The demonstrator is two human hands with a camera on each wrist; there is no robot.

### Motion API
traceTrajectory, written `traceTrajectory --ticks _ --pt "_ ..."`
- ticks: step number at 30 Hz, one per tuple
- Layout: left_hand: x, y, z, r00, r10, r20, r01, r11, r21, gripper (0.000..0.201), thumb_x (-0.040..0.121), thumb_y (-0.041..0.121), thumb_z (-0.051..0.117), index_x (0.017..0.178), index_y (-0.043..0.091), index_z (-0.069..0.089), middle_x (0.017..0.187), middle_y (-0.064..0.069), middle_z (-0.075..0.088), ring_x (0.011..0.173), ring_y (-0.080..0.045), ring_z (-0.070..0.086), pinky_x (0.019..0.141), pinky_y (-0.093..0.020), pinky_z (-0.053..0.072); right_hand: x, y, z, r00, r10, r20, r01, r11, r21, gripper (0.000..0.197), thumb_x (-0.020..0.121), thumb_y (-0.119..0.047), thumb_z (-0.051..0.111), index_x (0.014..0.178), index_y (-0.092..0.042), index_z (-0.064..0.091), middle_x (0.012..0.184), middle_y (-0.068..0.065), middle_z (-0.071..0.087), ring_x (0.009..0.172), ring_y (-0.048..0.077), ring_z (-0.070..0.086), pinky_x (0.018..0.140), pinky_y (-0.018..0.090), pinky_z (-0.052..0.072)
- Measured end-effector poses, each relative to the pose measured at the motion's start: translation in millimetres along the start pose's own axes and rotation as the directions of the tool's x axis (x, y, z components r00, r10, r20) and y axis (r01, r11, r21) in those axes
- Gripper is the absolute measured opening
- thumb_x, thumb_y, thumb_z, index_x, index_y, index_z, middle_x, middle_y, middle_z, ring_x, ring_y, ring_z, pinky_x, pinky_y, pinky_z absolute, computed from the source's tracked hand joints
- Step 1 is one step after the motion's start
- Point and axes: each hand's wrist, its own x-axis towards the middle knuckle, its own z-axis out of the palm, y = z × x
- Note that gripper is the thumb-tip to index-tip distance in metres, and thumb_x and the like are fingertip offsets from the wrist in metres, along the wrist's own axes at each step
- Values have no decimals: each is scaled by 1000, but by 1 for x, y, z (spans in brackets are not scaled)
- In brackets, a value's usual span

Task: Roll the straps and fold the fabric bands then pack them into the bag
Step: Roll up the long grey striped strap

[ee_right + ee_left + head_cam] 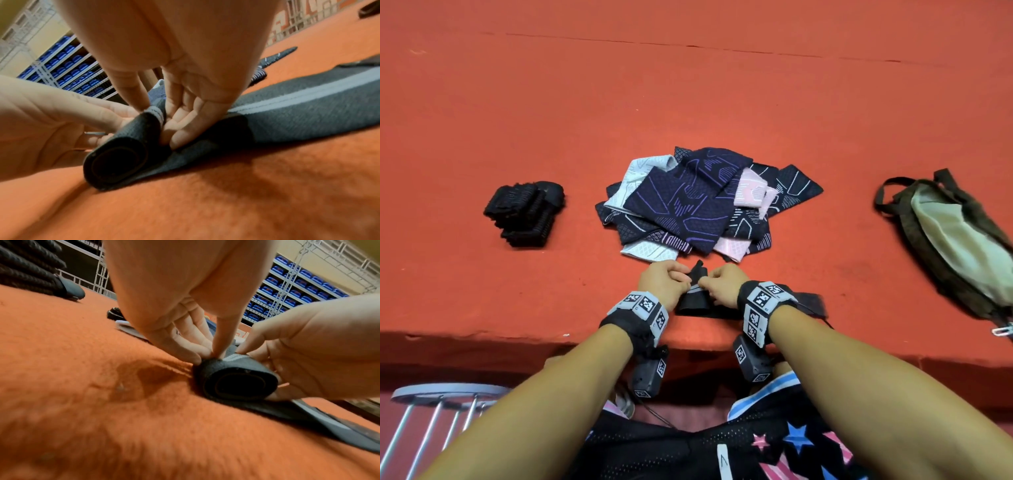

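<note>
A black strap (pixel 693 301) with a grey stripe lies near the table's front edge, partly wound into a roll (pixel 236 381). My left hand (pixel 681 277) pinches the roll's top from the left, thumb against fingertips (pixel 205 353). From the right, my right hand (pixel 705 282) grips the same roll (pixel 123 154), its fingers (pixel 185 129) curled against the roll's side. The unrolled tail (pixel 308 113) runs flat to the right. Patterned fabric bands (pixel 702 205) lie heaped just beyond my hands. An open dark bag (pixel 955 246) with a pale lining lies at the right.
A stack of rolled black straps (pixel 525 214) sits at the left of the orange felt table (pixel 722 85). A metal stool (pixel 441 404) stands below the table's front edge at the lower left. Shelves of blue boxes (pixel 287 293) stand behind.
</note>
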Motion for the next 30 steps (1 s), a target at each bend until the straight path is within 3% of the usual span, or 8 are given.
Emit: traceTrajectory --ticks 4,8,14,19,24,26,28,30 --pt "-10 -7 6 989 -22 -146 38 994 107 29 71 26 89 89 25 66 80 9 66 74 -9 63 63 -18 41 3 16 -3 992 -36 -123 24 995 -96 25 78 -34 79 75 -23 56 80 1 72 79 24 69 80 39 57" --pt "-9 -5 4 987 -94 -132 117 977 181 35 69 43 89 88 23 66 76 10 68 74 -9 63 62 -20 40 -3 26 0 979 -46 -200 26 995 -101 24 81 -31 78 72 -24 57 72 -6 67 78 21 67 79 35 55" --pt "-9 2 1 986 -117 -115 136 975 175 33 68 48 87 81 23 69 85 8 71 82 -14 66 75 -25 48 -10 26 0 974 -16 -226 -6 995 -99 16 83 -30 76 77 -23 63 80 -3 70 82 20 68 80 33 55" --pt "-9 1 3 990 -132 -52 134 990 38 26 65 37 84 81 25 67 82 3 73 80 -22 72 82 -44 60 -14 17 0 980 -13 -201 -13 992 -126 16 82 -28 75 71 -25 65 82 -4 73 82 17 69 81 29 55" --pt "-6 5 -4 992 -84 -96 82 996 -21 25 69 33 88 82 23 70 70 8 70 70 -17 68 74 -30 56 -19 7 4 991 -17 -133 14 1000 -17 18 83 -21 72 65 -24 69 72 -6 71 81 18 71 79 29 57" --pt "-4 5 -5 995 -73 -75 66 993 -95 27 67 36 90 81 22 72 64 6 68 64 -17 65 69 -31 57 -22 1 8 995 -10 -97 13 999 35 24 82 -36 62 66 -19 69 77 1 73 82 25 70 82 36 57" --pt "-8 8 -3 996 -70 -61 62 989 -135 21 72 36 85 81 20 74 68 1 72 65 -20 69 68 -33 58 -18 -4 8 998 17 -65 -9 993 120 55 68 -61 45 72 -12 70 85 9 75 87 33 70 89 45 54" --pt "-11 9 -2 998 -41 -55 34 992 -117 7 78 28 80 78 24 75 73 1 75 71 -19 74 70 -33 58 -17 -7 3 997 53 -49 -43 980 192 67 67 -71 45 76 -10 71 85 13 75 85 35 70 88 43 52"
